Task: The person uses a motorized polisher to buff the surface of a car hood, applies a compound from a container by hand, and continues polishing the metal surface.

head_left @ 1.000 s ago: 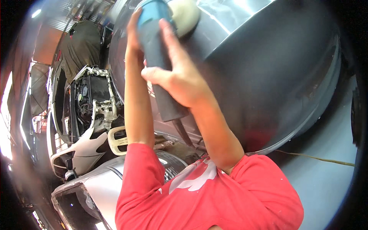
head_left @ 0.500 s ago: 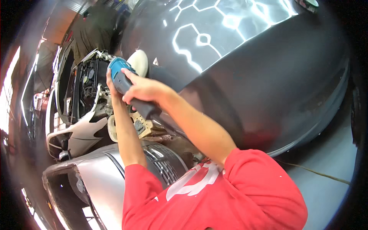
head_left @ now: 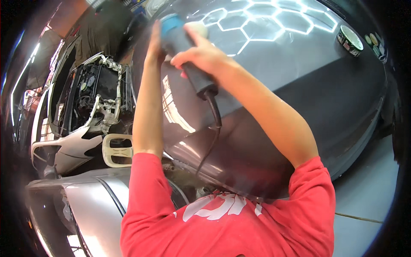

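Note:
A corded polisher (head_left: pixel 187 58) with a blue head and a dark body is held in both hands over a glossy dark car panel (head_left: pixel 274 124). My left hand (head_left: pixel 155 43) is closed about the left side of the blue head, its fingers partly hidden. Around the body from the right, my right hand (head_left: pixel 204 55) grips with the thumb pointing forward. The pale round pad (head_left: pixel 198 28) shows beyond my right hand; whether it touches the panel I cannot tell. From the tool's rear a black cord (head_left: pixel 215 112) hangs toward me across the panel.
An open round tin (head_left: pixel 350 40) stands at the panel's far right. To the left are a stripped white car front (head_left: pixel 96 98), a cream plastic chair (head_left: pixel 117 150) and a silver car body (head_left: pixel 100 205). A thin cable (head_left: pixel 357 217) lies on the grey floor at right.
Both hands have carried the polisher forward and to the right over the panel. The view has shifted; the tin and the cord now show more fully.

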The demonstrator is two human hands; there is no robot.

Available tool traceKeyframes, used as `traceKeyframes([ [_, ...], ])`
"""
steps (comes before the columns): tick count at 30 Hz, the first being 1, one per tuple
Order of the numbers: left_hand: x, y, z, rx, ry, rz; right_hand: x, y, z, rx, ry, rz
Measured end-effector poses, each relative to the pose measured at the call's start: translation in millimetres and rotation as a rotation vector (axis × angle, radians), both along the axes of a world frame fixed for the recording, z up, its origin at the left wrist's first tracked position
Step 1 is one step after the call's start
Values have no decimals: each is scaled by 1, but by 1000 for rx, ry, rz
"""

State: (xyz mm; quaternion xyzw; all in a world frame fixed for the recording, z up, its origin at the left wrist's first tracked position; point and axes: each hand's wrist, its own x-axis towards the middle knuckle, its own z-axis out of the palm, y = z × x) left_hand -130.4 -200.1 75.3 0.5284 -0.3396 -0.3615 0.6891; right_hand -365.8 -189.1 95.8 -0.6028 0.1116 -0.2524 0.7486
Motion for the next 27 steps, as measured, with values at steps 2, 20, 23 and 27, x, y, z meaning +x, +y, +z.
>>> traceKeyframes([
  [2, -26, -20, 16, 35, -53, -31, -4, -13, 2, 20, -57, -94],
  [20, -69, 114, -61, -432, 123, 129, 89, 34, -38, -21, -59, -6],
  [23, -63, 131, -69, -383, -24, 195, 92, 47, -39, 49, -97, 97],
  [27, -73, 135, -72, -354, 5, 245, 80, 42, -36, -8, -20, 173],
])
